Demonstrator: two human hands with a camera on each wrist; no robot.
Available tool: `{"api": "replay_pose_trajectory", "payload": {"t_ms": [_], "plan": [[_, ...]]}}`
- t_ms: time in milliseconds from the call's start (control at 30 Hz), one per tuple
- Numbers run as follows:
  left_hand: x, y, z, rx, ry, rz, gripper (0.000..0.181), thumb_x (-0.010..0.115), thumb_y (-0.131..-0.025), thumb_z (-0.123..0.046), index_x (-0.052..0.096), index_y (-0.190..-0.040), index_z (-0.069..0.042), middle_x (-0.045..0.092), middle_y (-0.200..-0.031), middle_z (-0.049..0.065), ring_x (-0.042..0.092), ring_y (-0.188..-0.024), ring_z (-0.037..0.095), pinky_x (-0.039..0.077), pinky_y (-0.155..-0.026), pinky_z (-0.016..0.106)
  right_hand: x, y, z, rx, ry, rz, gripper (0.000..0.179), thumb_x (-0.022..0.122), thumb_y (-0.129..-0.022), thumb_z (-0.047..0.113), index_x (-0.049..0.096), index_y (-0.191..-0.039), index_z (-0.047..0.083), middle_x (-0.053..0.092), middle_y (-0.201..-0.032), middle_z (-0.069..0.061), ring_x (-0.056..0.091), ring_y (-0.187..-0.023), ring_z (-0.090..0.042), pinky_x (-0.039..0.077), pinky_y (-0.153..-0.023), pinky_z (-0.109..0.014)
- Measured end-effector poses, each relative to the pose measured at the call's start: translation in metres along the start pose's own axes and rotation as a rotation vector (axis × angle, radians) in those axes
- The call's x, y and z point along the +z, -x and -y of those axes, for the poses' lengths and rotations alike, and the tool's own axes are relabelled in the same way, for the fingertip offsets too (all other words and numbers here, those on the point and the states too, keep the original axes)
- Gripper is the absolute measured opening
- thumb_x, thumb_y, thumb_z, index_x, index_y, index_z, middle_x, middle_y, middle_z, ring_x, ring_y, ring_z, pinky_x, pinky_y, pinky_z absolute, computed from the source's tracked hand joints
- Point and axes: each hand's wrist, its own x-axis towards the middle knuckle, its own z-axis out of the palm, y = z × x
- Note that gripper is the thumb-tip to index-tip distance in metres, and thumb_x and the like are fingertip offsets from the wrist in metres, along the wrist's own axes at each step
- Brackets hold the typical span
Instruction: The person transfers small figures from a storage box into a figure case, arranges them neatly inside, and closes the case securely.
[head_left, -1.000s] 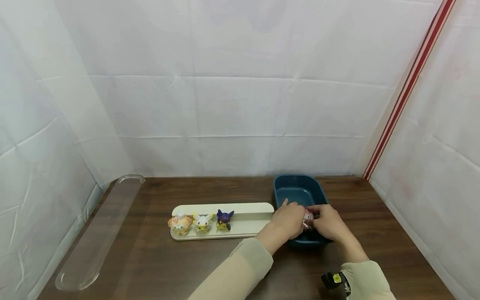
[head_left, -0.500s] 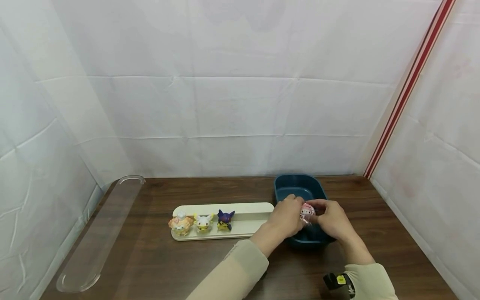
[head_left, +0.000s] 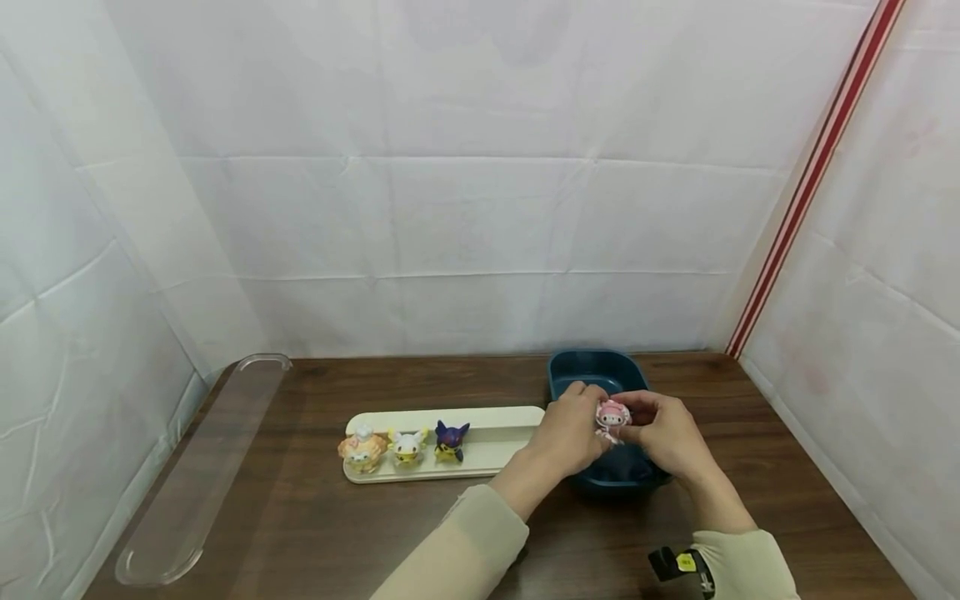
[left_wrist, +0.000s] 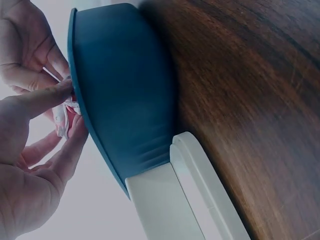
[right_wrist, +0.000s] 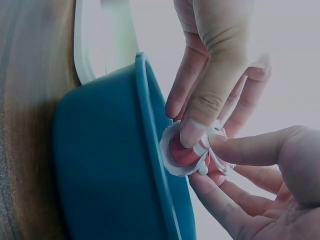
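Pink and white, the small figurine [head_left: 612, 418] is above the dark blue bin [left_wrist: 120, 85], held between 2 hands. We see the left hand [head_left: 572, 427] pinching it with thumb and fingers, while the right hand [head_left: 666, 435] grips it from the other side. From the right wrist we make out its pale frilled edge close to the bin's rim; whether they touch we cannot tell. Its pink-hooded face shows between the fingers in the head view.

Just beside the bin we find a long cream tray [head_left: 498, 456]. At the end away from the bin, 3 figures stand in a row: an orange figure [head_left: 363, 451] with a white top, a white and yellow figure [head_left: 407, 447] and a purple figure [head_left: 450, 440] with a yellow lower part. Well apart from them, a long clear lid-like piece [head_left: 206, 467] lies along the left side of the brown wooden surface [head_left: 322, 542].
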Motion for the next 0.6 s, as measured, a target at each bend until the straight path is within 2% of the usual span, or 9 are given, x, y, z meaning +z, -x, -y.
{"api": "replay_pose_trajectory", "payload": {"t_ms": [167,433,600], "plan": [[-0.004,0.005,0.001,0.008,0.026,-0.017,0.057,0.084,-0.089,-0.034,0.06,-0.138,-0.02,0.06,-0.133,0.001,0.069,-0.1,0.013,0.059,-0.087,0.024,-0.001,0.002,0.004,-0.016,0.009,-0.01,0.041,0.075,-0.094,0.011,0.066,-0.134,0.005,0.07,-0.123,-0.017,0.066,-0.107,-0.026,0.06,-0.085,-0.028],[-0.012,0.011,0.006,0.036,0.099,-0.037,0.061,0.084,-0.089,-0.034,0.06,-0.142,-0.018,0.06,-0.132,0.0,0.063,-0.104,0.009,0.057,-0.094,0.022,-0.002,0.005,0.01,-0.034,0.021,-0.019,0.041,0.075,-0.095,0.012,0.066,-0.135,0.008,0.069,-0.128,-0.017,0.066,-0.114,-0.03,0.06,-0.092,-0.041],[-0.017,0.015,0.012,0.055,0.115,-0.044,0.06,0.084,-0.089,-0.032,0.06,-0.143,-0.018,0.06,-0.13,0.0,0.062,-0.106,0.009,0.056,-0.096,0.022,-0.001,0.007,0.015,-0.031,0.006,-0.013,0.043,0.077,-0.094,0.016,0.066,-0.135,0.009,0.068,-0.13,-0.017,0.064,-0.118,-0.032,0.06,-0.093,-0.043]]}}
